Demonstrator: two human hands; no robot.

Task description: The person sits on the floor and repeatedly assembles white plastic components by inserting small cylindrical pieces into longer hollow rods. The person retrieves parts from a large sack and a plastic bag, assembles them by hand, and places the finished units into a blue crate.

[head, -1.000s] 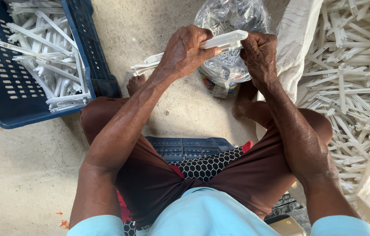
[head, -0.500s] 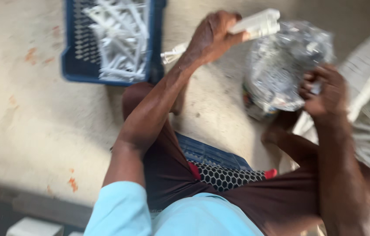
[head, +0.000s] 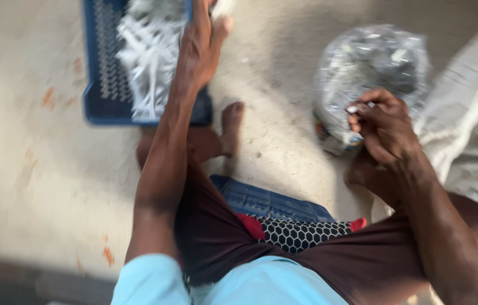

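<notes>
Two hands are at work, well apart. The left hand (head: 202,48) is stretched forward over the near corner of a blue crate (head: 93,85) on the concrete floor (head: 36,186). Its grip is closed on a white piece (head: 223,7) that juts past the fingertips at the top edge of the view. Motion blur hides the piece's exact shape. Just to the left of this grip, inside the crate, lies a heap of white parts (head: 148,56) of the same pale plastic look.

The right hand (head: 386,127) sits against the near side of a clear plastic bag (head: 371,56) that stands on the floor. Thumb and forefinger are pinched on a small pale bit (head: 353,109); whether it is loose or part of the bag's contents cannot be told. To the right of this grip lies a white woven sack (head: 465,96).

Judging from the pose, the step in hand is setting the white piece down among the heap while the other hand picks at the bag. A clean release would call for the left grip to open above the crate's inside, not over its wall.
</notes>
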